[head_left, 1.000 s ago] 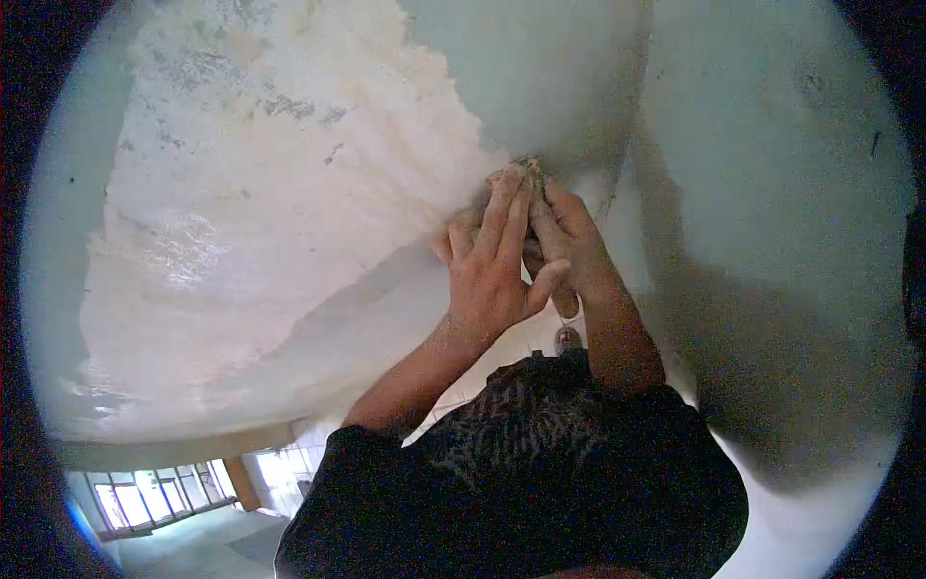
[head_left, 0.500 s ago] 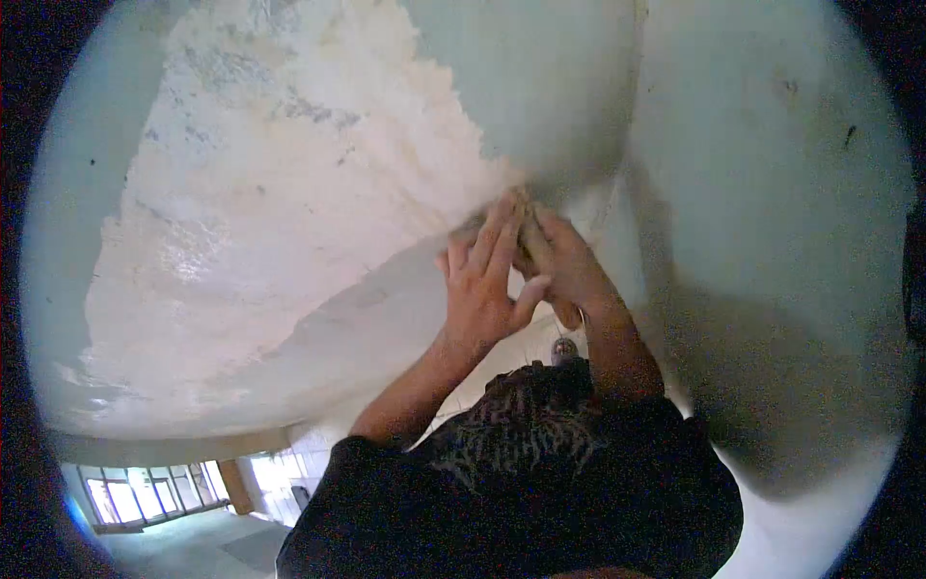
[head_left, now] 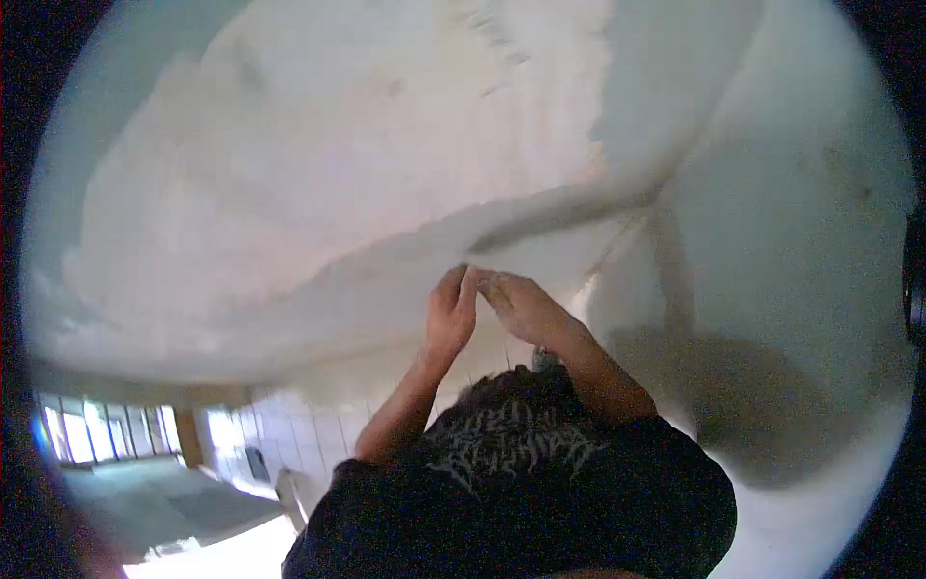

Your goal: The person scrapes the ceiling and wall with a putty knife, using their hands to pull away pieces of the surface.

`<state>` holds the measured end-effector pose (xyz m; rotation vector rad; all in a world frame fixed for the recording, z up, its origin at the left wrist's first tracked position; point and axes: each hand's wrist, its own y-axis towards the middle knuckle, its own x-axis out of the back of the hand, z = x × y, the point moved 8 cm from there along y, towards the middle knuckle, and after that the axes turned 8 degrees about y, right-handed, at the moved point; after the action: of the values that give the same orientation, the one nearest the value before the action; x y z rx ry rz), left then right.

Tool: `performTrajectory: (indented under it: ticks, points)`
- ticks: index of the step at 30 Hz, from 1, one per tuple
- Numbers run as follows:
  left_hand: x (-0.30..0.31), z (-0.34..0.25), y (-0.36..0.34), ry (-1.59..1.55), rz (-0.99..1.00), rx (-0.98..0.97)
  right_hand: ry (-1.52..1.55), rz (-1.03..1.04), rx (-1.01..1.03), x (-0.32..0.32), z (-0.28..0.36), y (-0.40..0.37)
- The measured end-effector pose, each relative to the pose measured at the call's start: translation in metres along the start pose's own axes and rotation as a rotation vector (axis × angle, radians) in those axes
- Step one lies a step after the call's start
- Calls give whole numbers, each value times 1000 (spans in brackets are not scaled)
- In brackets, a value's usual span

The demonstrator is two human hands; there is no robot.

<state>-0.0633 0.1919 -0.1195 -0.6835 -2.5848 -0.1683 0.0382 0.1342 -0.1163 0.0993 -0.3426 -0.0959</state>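
My left hand (head_left: 450, 309) and my right hand (head_left: 521, 304) meet at their fingertips, in front of the wall (head_left: 386, 280). The left fingers are pressed together, with their tips against the right hand's fingers. My right hand is closed, its fingers bent toward the left. Something dark and thin shows between the hands, too blurred and covered to name. Behind them is a large pale patch (head_left: 318, 145) with an uneven edge on the grey-green wall. A darker, damp-looking streak (head_left: 550, 214) runs from above the hands toward the corner.
A second wall face (head_left: 791, 193) stands at the right, with a shadow (head_left: 762, 405) on it. Low at the left are barred windows (head_left: 106, 431) and a grey floor (head_left: 135, 497). Light tiles (head_left: 299, 425) lie beyond my left arm.
Both hands have come down and a little left, away from the patch's lower right tip. The left fingers, spread before, are now together. The view has shifted, and the wall appears moved right.
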Motion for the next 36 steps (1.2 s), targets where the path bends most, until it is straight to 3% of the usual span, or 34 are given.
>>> performTrajectory:
  ticks: [2,5,9,11,15,17,18,20,21,22,23,24,26,27,29,31,33,36]
  points:
    - [11,1,0,16,-67,-137,2,52,18,-22,3,1]
    - [20,18,-12,-22,-94,-151,-28,59,-34,-32,9,-5]
    - [61,42,-28,-65,-197,-149,-78,-49,154,-55,34,1]
    - [69,61,-38,-120,-210,-113,100,79,-249,-68,17,-8]
    - [66,98,-46,-151,-113,-32,49,187,-295,-87,-10,-18]
    - [87,108,-56,-50,-149,-116,-62,275,-81,-108,2,-21]
    - [97,105,-60,60,-180,-206,-79,264,-87,-116,-1,-23]
    - [106,119,-57,-18,-125,-123,18,372,-215,-137,-20,-34]
    - [109,131,-56,99,-126,-122,-6,370,-213,-139,-18,-36]
    - [109,143,-53,218,-128,-137,-31,356,-209,-139,-19,-35]
    - [115,151,-53,52,-130,-53,-93,285,68,-139,-28,-37]
    - [119,168,-50,-115,-169,72,-123,251,-28,-133,-27,-38]
    - [125,196,-46,-29,-162,194,-148,163,-128,-119,-23,-40]
    - [201,187,-82,-42,-137,150,-131,66,-181,-167,51,-43]
    - [163,199,-68,-121,-53,154,-65,-63,-244,-144,19,-53]
    - [135,170,-66,-150,75,96,-79,-210,-356,-127,0,-67]
    - [98,129,-66,-193,279,58,20,-286,-385,-109,17,-75]
    - [93,73,-71,-261,474,47,147,-341,-382,-111,56,-83]
